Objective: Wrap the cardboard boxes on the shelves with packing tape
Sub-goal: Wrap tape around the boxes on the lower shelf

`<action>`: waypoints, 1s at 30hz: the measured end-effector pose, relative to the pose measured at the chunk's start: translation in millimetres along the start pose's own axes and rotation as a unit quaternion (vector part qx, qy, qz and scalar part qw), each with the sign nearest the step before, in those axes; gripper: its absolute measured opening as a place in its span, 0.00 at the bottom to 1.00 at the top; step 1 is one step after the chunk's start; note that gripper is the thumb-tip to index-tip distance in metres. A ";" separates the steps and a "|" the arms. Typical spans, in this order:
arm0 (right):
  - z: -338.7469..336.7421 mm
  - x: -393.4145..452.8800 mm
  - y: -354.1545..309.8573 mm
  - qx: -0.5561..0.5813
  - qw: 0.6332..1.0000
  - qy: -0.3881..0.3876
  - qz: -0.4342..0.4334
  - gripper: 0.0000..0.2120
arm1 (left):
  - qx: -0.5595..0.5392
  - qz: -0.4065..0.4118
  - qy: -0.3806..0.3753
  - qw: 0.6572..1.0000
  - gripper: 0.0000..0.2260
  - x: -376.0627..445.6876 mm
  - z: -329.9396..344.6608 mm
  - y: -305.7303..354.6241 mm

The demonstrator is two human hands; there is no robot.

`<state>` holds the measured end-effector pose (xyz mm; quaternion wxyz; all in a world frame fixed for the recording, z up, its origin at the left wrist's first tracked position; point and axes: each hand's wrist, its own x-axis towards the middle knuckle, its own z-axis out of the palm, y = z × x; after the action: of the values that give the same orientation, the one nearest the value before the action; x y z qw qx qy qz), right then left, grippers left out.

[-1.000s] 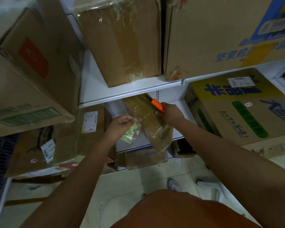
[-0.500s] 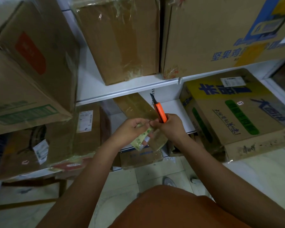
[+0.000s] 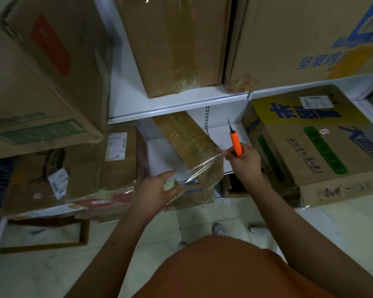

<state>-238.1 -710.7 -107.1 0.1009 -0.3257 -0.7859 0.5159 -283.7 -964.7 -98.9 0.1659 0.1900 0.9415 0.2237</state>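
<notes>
**Tape stretched between two hands at the lower shelf**

While the left hand [image 3: 157, 191] curls its fingers around a pale green roll of packing tape [image 3: 170, 186], a clear strip of tape [image 3: 202, 168] runs taut from the roll up to the right hand [image 3: 244, 159]. That hand pinches the strip's end at its fingertips and also grips an orange utility knife [image 3: 236, 144], blade pointing up and away from the person. The strip crosses in front of the near end of a long narrow cardboard box [image 3: 187, 145], already glossy with tape, which lies slanted on the lower shelf [image 3: 222, 134] with its near end jutting past the shelf's front edge. Whether the strip touches the box there cannot be told.

On the same shelf's right end sits a yellow-and-blue printed box [image 3: 314, 143]; at its left end a labelled brown box [image 3: 119, 155] stands just beside the narrow one. On the upper shelf [image 3: 181, 102] a taped plain box [image 3: 172, 46] stands near the front edge, with a large box with blue print [image 3: 299, 39] touching its right side. A big tilted box with a red label [image 3: 47, 67] fills the left.
</notes>
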 end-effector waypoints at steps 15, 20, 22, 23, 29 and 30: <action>4.1 18.2 3.5 0.001 1.000 0.024 0.013 0.07 | 0.062 -0.023 -0.010 0.998 0.27 28.2 23.9 8.1; -0.9 25.1 7.7 -0.002 0.999 0.030 0.016 0.07 | 0.088 -0.007 0.003 0.996 0.21 32.3 25.2 23.8; 2.1 27.9 13.4 -0.003 0.999 0.028 0.026 0.06 | 0.095 -0.008 -0.002 0.995 0.21 36.2 29.2 23.7; 3.8 30.1 15.9 0.000 0.999 0.028 0.033 0.05 | 0.102 -0.007 -0.003 0.995 0.22 38.4 31.4 23.0; 12.9 47.2 24.7 0.015 0.997 -0.008 0.074 0.06 | 0.136 0.017 -0.025 0.990 0.23 49.3 44.2 20.4; 16.2 50.8 27.7 0.013 0.996 -0.021 0.085 0.07 | 0.132 0.022 -0.031 0.990 0.23 51.9 46.8 21.0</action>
<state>-273.9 -684.4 -147.7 0.0440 -0.3789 -0.7508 0.5392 -304.4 -908.2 -140.0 0.1639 0.2377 0.9527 0.0946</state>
